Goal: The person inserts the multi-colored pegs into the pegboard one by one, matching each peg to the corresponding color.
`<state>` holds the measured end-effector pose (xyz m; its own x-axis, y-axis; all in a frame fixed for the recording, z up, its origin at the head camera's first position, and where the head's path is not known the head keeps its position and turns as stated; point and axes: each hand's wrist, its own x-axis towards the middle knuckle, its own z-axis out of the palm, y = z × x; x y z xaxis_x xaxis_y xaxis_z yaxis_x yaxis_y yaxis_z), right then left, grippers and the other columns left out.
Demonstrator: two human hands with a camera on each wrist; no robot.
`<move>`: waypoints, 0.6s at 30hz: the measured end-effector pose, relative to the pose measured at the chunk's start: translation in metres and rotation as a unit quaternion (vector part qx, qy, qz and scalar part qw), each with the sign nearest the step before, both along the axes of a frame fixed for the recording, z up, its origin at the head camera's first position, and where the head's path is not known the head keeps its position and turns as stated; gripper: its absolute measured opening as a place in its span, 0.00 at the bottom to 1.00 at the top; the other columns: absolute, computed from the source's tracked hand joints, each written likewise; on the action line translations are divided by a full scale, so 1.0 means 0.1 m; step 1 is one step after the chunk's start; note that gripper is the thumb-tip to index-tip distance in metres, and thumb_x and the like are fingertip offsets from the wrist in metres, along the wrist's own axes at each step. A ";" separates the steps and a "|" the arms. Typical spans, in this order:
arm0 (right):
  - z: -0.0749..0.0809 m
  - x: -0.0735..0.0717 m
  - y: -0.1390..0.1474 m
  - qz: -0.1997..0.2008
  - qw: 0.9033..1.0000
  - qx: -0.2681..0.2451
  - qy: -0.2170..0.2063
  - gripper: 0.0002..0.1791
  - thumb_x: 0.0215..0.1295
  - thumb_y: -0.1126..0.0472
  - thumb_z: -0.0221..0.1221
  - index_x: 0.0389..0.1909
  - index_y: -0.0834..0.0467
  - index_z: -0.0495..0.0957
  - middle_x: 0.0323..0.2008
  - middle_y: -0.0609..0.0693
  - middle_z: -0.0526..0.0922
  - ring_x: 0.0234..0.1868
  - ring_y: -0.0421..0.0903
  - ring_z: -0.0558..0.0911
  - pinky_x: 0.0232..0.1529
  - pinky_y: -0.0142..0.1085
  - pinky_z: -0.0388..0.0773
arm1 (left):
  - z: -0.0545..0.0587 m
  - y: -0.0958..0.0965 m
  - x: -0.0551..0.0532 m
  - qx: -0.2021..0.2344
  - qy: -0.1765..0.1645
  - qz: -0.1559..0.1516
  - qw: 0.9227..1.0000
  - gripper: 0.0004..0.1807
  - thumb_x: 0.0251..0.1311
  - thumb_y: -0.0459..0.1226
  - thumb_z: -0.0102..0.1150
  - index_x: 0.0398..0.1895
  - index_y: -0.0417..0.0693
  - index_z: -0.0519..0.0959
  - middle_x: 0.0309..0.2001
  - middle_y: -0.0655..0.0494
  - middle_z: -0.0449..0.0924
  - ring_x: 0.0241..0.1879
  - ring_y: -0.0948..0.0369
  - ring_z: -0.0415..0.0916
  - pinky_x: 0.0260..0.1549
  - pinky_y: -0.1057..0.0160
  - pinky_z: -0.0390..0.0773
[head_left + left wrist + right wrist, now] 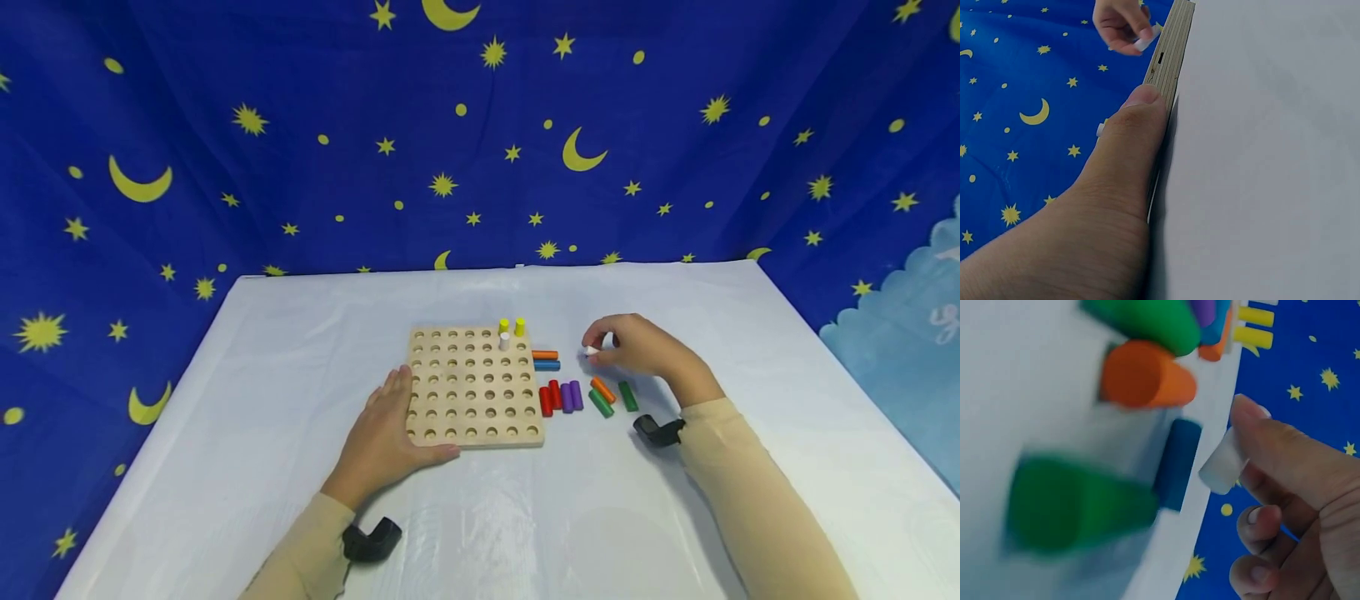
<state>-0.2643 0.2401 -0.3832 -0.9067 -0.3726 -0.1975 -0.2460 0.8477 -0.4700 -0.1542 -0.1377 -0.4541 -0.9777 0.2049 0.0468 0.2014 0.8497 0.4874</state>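
My right hand pinches a white peg between thumb and fingertips, above the table right of the board. At the near left corner of a wooden peg board, my left hand rests with fingers along the left side and the thumb against the front edge. Two yellow pegs and another white peg stand upright in holes toward the board's far right corner. In the right wrist view a blue peg lies near the held one; the right hand hides it in the head view.
Beside the board's right edge lie an orange peg and a blue peg. Closer in are red pegs, purple pegs, a second orange peg and green pegs. A blue star-patterned cloth hangs behind the white table.
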 end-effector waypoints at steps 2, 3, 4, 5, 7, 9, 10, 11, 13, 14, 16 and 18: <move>0.01 -0.02 -0.05 -0.001 1.000 -0.020 0.000 0.10 0.63 0.59 0.66 0.45 0.53 0.83 0.40 0.48 0.83 0.41 0.48 0.75 0.44 0.40 0.76 | -0.01 0.00 0.00 0.000 0.003 -0.001 1.000 0.82 0.30 0.80 0.62 0.79 0.35 0.42 0.79 0.41 0.44 0.79 0.47 0.43 0.78 0.48 0.48; 0.01 -0.03 -0.07 -0.002 1.000 -0.029 0.002 0.10 0.63 0.59 0.67 0.45 0.53 0.83 0.40 0.48 0.83 0.40 0.48 0.75 0.43 0.39 0.75 | -0.01 0.00 -0.01 0.000 0.004 -0.001 1.000 0.82 0.30 0.80 0.62 0.79 0.35 0.42 0.79 0.41 0.44 0.79 0.47 0.43 0.78 0.48 0.48; 0.01 -0.04 -0.10 -0.003 0.999 -0.038 0.003 0.10 0.63 0.58 0.67 0.44 0.53 0.83 0.39 0.48 0.83 0.39 0.48 0.74 0.42 0.38 0.74 | -0.01 0.00 -0.01 -0.001 0.005 -0.001 1.000 0.82 0.30 0.81 0.61 0.79 0.35 0.42 0.79 0.41 0.44 0.79 0.47 0.43 0.78 0.48 0.48; 0.01 -0.05 -0.13 0.000 0.999 -0.048 0.006 0.10 0.62 0.58 0.68 0.44 0.53 0.82 0.39 0.48 0.82 0.38 0.48 0.74 0.40 0.38 0.74 | -0.01 0.00 -0.01 -0.001 0.005 -0.001 1.000 0.82 0.30 0.81 0.61 0.79 0.35 0.43 0.79 0.41 0.44 0.79 0.47 0.43 0.78 0.48 0.49; 0.01 -0.07 -0.19 0.002 0.998 -0.068 0.011 0.10 0.61 0.58 0.68 0.43 0.52 0.82 0.39 0.48 0.82 0.37 0.49 0.73 0.38 0.37 0.74 | -0.01 0.00 0.00 0.000 0.005 -0.001 1.000 0.82 0.30 0.81 0.61 0.79 0.35 0.43 0.79 0.41 0.44 0.79 0.47 0.44 0.78 0.48 0.49; 0.00 -0.08 -0.25 -0.003 0.996 -0.086 0.014 0.10 0.61 0.57 0.69 0.41 0.52 0.81 0.39 0.49 0.82 0.36 0.49 0.73 0.36 0.37 0.74 | -0.01 0.00 0.00 -0.001 0.005 -0.001 1.000 0.82 0.30 0.81 0.61 0.78 0.35 0.43 0.79 0.41 0.44 0.79 0.47 0.44 0.78 0.48 0.49; 0.00 -0.09 -0.28 -0.006 0.995 -0.094 0.014 0.10 0.60 0.57 0.70 0.41 0.52 0.81 0.39 0.49 0.82 0.35 0.49 0.73 0.35 0.37 0.74 | -0.01 0.00 0.00 -0.001 0.006 -0.002 1.000 0.82 0.30 0.81 0.61 0.78 0.35 0.43 0.79 0.41 0.44 0.79 0.47 0.44 0.78 0.47 0.49; -0.01 -0.10 -0.32 -0.009 0.995 -0.101 0.014 0.10 0.60 0.56 0.70 0.41 0.51 0.81 0.39 0.49 0.82 0.35 0.49 0.73 0.34 0.37 0.74 | -0.01 -0.01 0.00 -0.001 0.007 -0.002 1.000 0.82 0.30 0.80 0.62 0.78 0.35 0.43 0.79 0.40 0.44 0.79 0.47 0.44 0.78 0.47 0.49; -0.02 -0.12 -0.38 -0.015 0.993 -0.115 0.012 0.11 0.60 0.55 0.70 0.40 0.51 0.81 0.39 0.49 0.82 0.34 0.50 0.73 0.32 0.37 0.73 | -0.01 -0.01 0.01 0.000 0.007 -0.001 1.000 0.81 0.30 0.80 0.62 0.78 0.35 0.43 0.79 0.41 0.44 0.79 0.47 0.44 0.78 0.48 0.49; -0.03 -0.14 -0.41 -0.017 0.992 -0.121 0.011 0.11 0.60 0.55 0.70 0.40 0.51 0.80 0.39 0.50 0.82 0.33 0.50 0.73 0.32 0.37 0.73 | -0.01 -0.01 0.01 -0.001 0.007 -0.001 1.000 0.81 0.30 0.80 0.62 0.78 0.35 0.43 0.79 0.40 0.45 0.79 0.47 0.44 0.78 0.48 0.48; -0.05 -0.16 -0.48 -0.020 0.991 -0.132 0.007 0.11 0.60 0.55 0.70 0.40 0.51 0.81 0.39 0.50 0.82 0.32 0.50 0.73 0.30 0.37 0.73 | -0.01 -0.01 0.00 -0.002 0.008 -0.001 1.000 0.81 0.30 0.80 0.62 0.78 0.35 0.43 0.79 0.40 0.45 0.79 0.47 0.44 0.78 0.48 0.48; -0.07 -0.18 -0.54 -0.021 0.990 -0.139 0.005 0.11 0.59 0.54 0.70 0.39 0.51 0.81 0.39 0.49 0.82 0.32 0.50 0.74 0.30 0.37 0.73 | -0.01 -0.01 0.00 -0.003 0.008 0.000 1.000 0.82 0.30 0.80 0.62 0.78 0.35 0.43 0.79 0.40 0.45 0.79 0.47 0.44 0.78 0.49 0.48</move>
